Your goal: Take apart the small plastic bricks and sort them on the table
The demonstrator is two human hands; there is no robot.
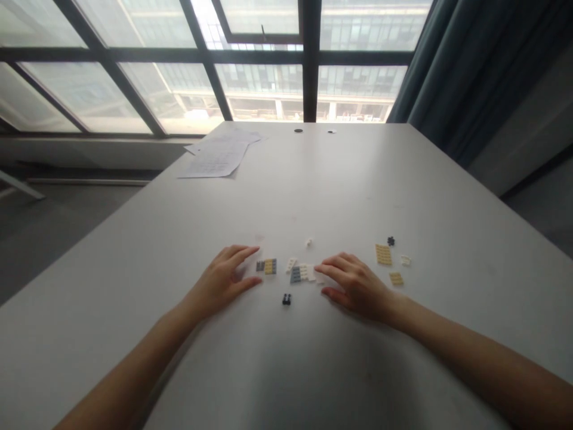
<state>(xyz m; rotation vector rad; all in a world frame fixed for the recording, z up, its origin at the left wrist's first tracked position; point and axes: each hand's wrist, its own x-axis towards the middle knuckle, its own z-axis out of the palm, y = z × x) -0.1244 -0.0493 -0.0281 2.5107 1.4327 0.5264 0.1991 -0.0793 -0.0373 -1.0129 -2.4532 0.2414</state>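
My left hand lies on the white table with fingers stretched out, its tips just left of a small grey and yellow brick plate. My right hand rests flat with fingers extended, fingertips touching a grey and white plate assembly. A tiny black piece sits between the two hands, nearer to me. A small white piece lies just beyond them. Neither hand holds anything.
To the right of my right hand lie a tan plate, a smaller tan plate, a black piece and a white piece. Paper sheets lie at the far left edge. Large windows stand beyond the table.
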